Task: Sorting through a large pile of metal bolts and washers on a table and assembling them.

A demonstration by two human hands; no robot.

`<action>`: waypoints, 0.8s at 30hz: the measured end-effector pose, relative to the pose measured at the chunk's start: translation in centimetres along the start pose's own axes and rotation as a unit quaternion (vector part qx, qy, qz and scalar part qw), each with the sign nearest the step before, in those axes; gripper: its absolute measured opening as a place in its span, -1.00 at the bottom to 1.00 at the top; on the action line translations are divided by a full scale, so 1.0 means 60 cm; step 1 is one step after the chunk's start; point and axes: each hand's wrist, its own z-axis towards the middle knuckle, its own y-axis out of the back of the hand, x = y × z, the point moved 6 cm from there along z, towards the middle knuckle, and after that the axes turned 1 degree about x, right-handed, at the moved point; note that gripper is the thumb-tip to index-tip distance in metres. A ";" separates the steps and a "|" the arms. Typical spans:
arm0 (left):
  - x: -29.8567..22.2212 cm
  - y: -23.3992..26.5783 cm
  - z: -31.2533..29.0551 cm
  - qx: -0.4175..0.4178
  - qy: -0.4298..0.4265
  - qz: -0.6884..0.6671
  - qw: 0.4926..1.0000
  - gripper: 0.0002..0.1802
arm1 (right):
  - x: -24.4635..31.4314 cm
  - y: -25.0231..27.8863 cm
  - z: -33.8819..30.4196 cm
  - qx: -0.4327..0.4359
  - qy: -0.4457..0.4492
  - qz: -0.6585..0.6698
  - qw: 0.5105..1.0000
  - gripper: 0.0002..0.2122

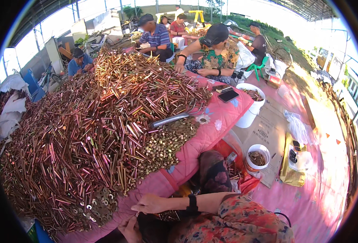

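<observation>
My right hand (148, 203), with a dark band at its wrist, is closed in a pinch at the near edge of the pink quilted cloth (158, 184). Just below it, my left hand (130, 231) has its fingers bent together. A thin, shiny metal piece (137, 214) shows between the two hands; its kind is too small to make out. Beyond them rises a large heap of coppery bolt-like rods (74, 137). Small brassy nuts (163, 146) lie along its near right side, and flat washers (100, 206) lie closest to my hands.
A metal-handled fork-like tool (171, 119) rests on the heap. A phone (228, 96) lies on the cloth. To the right stand a tall white bucket (247, 115) and a smaller white bucket (258, 150) on cardboard. Several people sit around the far side.
</observation>
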 end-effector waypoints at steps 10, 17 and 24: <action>-0.050 -0.044 -0.022 0.102 -0.306 0.369 0.872 -0.83 | 0.052 0.035 -0.034 -0.068 0.130 0.049 0.988 -0.71; -0.012 -0.020 -0.013 -0.010 0.006 -0.048 0.999 -0.91 | 0.023 0.007 -0.030 -0.012 0.067 0.017 0.998 -0.69; -0.013 -0.022 -0.013 0.004 0.002 -0.036 0.999 -0.90 | 0.040 0.016 -0.037 -0.077 0.094 0.053 0.991 -0.66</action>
